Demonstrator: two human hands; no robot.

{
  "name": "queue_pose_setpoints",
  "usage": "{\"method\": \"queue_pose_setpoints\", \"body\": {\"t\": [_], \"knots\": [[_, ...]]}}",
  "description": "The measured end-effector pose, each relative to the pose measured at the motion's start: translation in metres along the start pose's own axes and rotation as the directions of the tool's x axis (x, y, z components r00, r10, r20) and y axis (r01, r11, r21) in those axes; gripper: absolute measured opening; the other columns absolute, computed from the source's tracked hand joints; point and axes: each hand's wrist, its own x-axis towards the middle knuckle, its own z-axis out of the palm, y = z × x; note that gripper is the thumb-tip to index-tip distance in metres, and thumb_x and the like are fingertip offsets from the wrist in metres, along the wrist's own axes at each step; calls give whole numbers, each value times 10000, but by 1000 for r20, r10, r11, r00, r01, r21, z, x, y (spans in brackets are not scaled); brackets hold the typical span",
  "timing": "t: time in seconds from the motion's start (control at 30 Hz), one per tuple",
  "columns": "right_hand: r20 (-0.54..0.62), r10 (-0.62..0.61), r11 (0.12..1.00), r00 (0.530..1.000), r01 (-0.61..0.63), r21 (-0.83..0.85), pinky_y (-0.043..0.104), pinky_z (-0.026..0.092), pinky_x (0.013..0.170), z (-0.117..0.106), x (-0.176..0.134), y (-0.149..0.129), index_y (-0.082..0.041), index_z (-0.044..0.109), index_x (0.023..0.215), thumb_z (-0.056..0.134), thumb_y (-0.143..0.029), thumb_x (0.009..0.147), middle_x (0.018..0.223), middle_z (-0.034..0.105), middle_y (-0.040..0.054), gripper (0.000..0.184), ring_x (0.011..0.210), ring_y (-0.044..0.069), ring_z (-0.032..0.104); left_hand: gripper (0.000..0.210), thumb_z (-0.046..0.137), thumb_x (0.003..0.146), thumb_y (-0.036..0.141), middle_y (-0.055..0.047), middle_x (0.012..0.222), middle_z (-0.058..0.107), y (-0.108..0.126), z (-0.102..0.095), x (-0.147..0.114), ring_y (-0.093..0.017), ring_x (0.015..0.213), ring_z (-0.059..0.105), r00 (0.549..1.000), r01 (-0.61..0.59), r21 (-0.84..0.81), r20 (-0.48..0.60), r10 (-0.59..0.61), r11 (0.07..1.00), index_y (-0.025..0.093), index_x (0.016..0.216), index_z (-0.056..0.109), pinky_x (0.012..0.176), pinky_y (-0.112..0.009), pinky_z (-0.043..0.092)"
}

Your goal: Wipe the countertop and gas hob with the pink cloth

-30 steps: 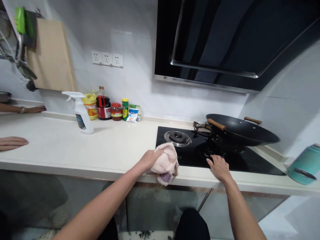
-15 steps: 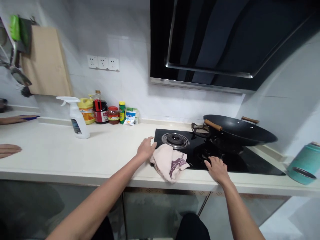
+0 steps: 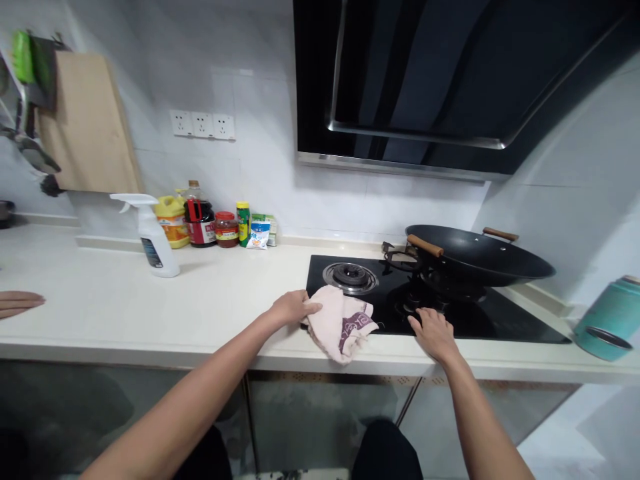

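A pale pink cloth (image 3: 327, 320) with a purple patterned band lies crumpled over the front left corner of the black glass gas stove (image 3: 385, 320), partly hanging past the counter's front. My left hand (image 3: 293, 308) pinches the cloth's left edge, thumb on top and fingers tucked beneath. To the right, my right hand (image 3: 434, 332) rests on the stove's front edge near the knobs, fingers spread and holding nothing. Behind the cloth is the left burner (image 3: 351, 276). A large black wok (image 3: 480, 257) with wooden handles sits over the right burner.
On the white counter (image 3: 220, 300), a spray bottle (image 3: 157, 243) stands at left, with an oil jug (image 3: 173, 223), sauce bottle (image 3: 201, 223) and jar (image 3: 227, 230) behind. Another person's hand (image 3: 20, 303) lies at the left edge. A range hood (image 3: 425, 87) hangs above; a teal canister (image 3: 607, 320) is at right.
My left hand has come down from beside the cloth and closed on its left edge. My right hand stays put. The other person's hand on a blue cloth has left view.
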Motion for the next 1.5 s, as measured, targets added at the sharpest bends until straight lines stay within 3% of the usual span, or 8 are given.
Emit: {"method": "queue_pose_setpoints", "body": {"t": [0.23, 0.47, 0.57, 0.7, 0.87, 0.97, 1.27, 1.5], "knots": [[8, 3, 1000, 1000, -3, -6, 487, 353, 1100, 2, 1, 1, -175, 562, 1411, 279, -490, 1031, 1468, 507, 135, 569, 1341, 324, 442, 231, 571, 848, 363, -100, 1060, 765, 33, -7, 0, -277, 996, 697, 996, -69, -49, -54, 66, 996, 193, 949, 689, 788, -298, 490], [18, 7, 1000, 1000, -7, -11, 500, 337, 1112, 0, 1, 0, -159, 553, 1420, 275, -486, 1035, 1481, 497, 136, 577, 1350, 330, 430, 355, 504, 915, 507, -37, 1029, 770, 96, 18, -15, -240, 967, 698, 951, -308, -126, -5, 310, 943, 224, 943, 716, 833, -297, 508], [27, 5, 1000, 1000, -5, -10, 501, 339, 1112, -2, 0, -1, -165, 548, 1424, 283, -481, 1033, 1479, 497, 129, 568, 1346, 326, 430, 331, 462, 949, 450, 0, 1103, 763, 96, 27, -15, -202, 1023, 688, 912, -402, -138, 27, 409, 905, 258, 1031, 718, 904, -276, 507], [7, -5, 1000, 1000, 5, -12, 503, 342, 1106, -1, -1, 0, -166, 558, 1409, 262, -487, 1037, 1479, 494, 132, 574, 1338, 327, 434, 438, 338, 977, 308, -108, 1339, 662, 73, 38, -4, -232, 1263, 579, 940, -338, -64, -61, 335, 939, 174, 1276, 629, 1101, -366, 424], [11, -4, 1000, 1000, 4, -20, 495, 345, 1103, -1, -1, -1, -151, 553, 1413, 260, -481, 1041, 1476, 499, 136, 577, 1335, 329, 439, 652, 508, 893, 627, -142, 1600, 425, 56, 63, 0, -394, 1512, 271, 964, -263, 43, -36, 265, 964, 238, 1413, 571, 1217, -683, 71], [30, 11, 999, 999, -9, -50, 494, 338, 1109, -3, -1, -5, -143, 537, 1425, 267, -461, 1044, 1483, 491, 145, 566, 1344, 325, 438, 924, 399, 819, 852, -169, 1673, 266, 67, 74, -2, -450, 1553, 103, 966, -259, 130, 50, 254, 957, 262, 1528, 455, 1166, -740, -96], [50, -25, 994, 998, 30, -103, 508, 346, 1108, 4, 0, 4, -152, 512, 1436, 253, -375, 1043, 1501, 475, 146, 521, 1356, 315, 434, 1063, 350, 754, 928, -117, 1716, 108, 144, 107, 46, -441, 1565, -13, 875, -447, 57, 236, 423, 893, 296, 1607, 294, 1201, -700, -58], [11, -42, 996, 999, 43, -81, 518, 364, 1098, 11, 3, 11, -165, 533, 1420, 243, -381, 1029, 1490, 488, 143, 532, 1350, 319, 446, 985, 348, 770, 919, -62, 1696, 245, 126, 102, 77, -377, 1567, 128, 861, -482, 42, 211, 464, 875, 331, 1557, 405, 1246, -591, 74]]}}
